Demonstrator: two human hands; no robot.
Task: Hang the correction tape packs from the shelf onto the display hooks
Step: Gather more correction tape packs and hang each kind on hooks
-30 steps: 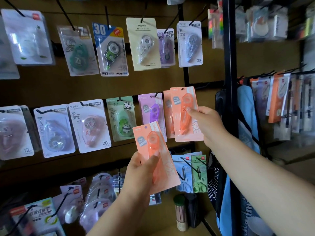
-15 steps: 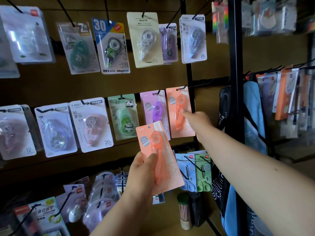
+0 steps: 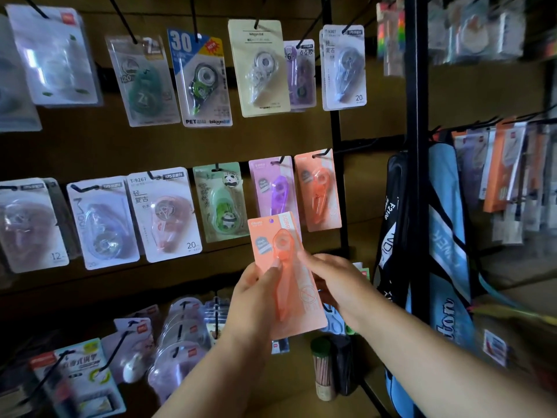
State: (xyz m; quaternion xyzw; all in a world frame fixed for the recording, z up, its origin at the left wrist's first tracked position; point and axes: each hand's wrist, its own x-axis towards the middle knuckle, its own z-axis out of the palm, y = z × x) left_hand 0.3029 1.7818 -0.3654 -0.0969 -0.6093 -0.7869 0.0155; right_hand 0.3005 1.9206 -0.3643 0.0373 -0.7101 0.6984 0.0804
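An orange correction tape pack point(image 3: 298, 300) is held upright in front of the display wall. My left hand point(image 3: 256, 300) grips its lower left side, thumb laid over the front. My right hand point(image 3: 334, 282) touches its right edge with fingertips on the card; its other fingers are hidden behind the pack. Another orange pack point(image 3: 319, 191) hangs on a black display hook point(image 3: 321, 152) at the right end of the middle row, beside a purple pack point(image 3: 275, 188). How many orange packs hang there I cannot tell.
Rows of other correction tape packs hang on hooks across the brown panel. A black upright post point(image 3: 417, 176) stands to the right, with a blue bag point(image 3: 446, 236) behind it. A jar of pencils point(image 3: 322, 369) sits on the shelf below my hands.
My right hand let go of the orange pack now hanging on the hook and came down to the pack in my left hand. My left hand stayed about where it was.
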